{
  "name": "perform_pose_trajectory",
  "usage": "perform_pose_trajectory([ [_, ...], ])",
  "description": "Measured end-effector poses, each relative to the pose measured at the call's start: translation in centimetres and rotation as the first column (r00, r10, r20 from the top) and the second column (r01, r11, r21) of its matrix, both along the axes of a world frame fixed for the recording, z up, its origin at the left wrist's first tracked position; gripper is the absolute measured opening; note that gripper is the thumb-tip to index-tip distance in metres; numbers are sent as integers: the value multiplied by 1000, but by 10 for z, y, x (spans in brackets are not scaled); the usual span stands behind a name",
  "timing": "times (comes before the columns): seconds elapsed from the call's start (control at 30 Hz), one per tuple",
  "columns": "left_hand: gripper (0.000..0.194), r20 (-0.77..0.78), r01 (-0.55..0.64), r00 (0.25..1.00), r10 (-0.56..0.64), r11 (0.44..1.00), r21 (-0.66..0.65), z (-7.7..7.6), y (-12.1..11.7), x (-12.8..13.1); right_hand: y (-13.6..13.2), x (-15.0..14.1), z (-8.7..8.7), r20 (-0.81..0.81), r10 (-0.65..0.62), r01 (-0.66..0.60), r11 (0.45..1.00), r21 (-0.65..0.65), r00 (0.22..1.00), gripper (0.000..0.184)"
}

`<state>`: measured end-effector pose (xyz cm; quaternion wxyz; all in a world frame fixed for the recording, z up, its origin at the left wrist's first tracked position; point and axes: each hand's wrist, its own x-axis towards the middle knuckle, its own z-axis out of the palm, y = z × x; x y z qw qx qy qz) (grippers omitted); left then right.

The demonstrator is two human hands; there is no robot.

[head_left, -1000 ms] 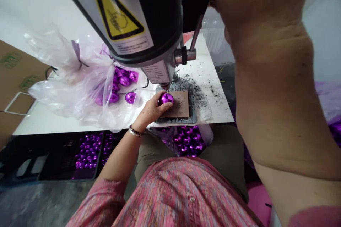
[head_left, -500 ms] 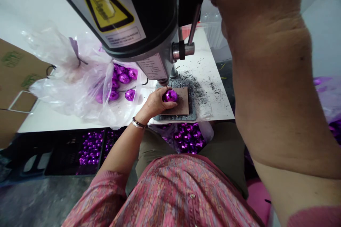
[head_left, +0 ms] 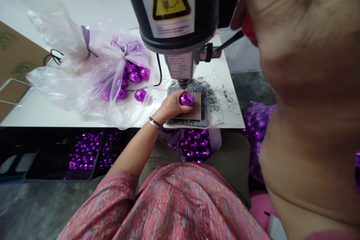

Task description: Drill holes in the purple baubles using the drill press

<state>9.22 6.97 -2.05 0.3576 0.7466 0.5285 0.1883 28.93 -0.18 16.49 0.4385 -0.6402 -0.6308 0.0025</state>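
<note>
My left hand (head_left: 174, 105) is closed around a shiny purple faceted ball (head_left: 186, 99), fingers on its far side and thumb on its near side. The ball is on a brown board (head_left: 197, 110) over the grey base plate (head_left: 204, 120) of a drill press (head_left: 180, 41). Just above the ball is the drill chuck (head_left: 183, 83); my fingers partly hide the gap between them. At the upper right, my right hand (head_left: 298, 18) is wrapped round the red knob (head_left: 247, 26) of the press's feed lever (head_left: 229, 42). Its fingertips are partly out of view.
Dark shavings (head_left: 213, 101) lie around the base plate. On the white table (head_left: 146, 114), clear plastic bags (head_left: 84, 82) hold more purple balls (head_left: 134, 77). A black crate (head_left: 56, 161) with purple balls stands below left; another bag (head_left: 194, 146) of them is at my lap.
My right hand and the feed lever have shifted, bringing the red knob into view. The view has turned, so the press appears farther right. My left hand keeps holding the ball beneath the chuck.
</note>
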Motion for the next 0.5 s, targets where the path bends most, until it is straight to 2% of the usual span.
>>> perform_pose_trajectory([
  [0.1,51,1,9,1000,-9,1000,13,-3,1,0,-13,-7,-7,-56,147,-150,987,-58,988,52],
  [0.13,51,-1,13,1000,-13,1000,19,-4,1,0,-14,-11,-8,-96,151,-158,985,-72,984,55],
  [0.2,53,-13,14,1000,-13,999,36,-6,2,1,-15,-19,-9,-146,62,-75,994,-82,987,60],
  [0.27,57,-38,6,999,-3,998,64,-7,2,1,-15,-27,-13,-154,-56,52,998,-29,987,54],
  [0.33,63,-63,-2,998,7,996,86,-8,3,2,-15,-31,-22,-155,-84,96,993,72,984,40],
  [0.4,68,-79,4,997,3,996,91,-8,3,2,-17,-31,-35,-159,-29,55,985,165,987,31],
  [0.5,67,-103,35,994,-24,994,107,-7,3,2,-20,-27,-59,-136,54,-24,976,215,989,47],
])
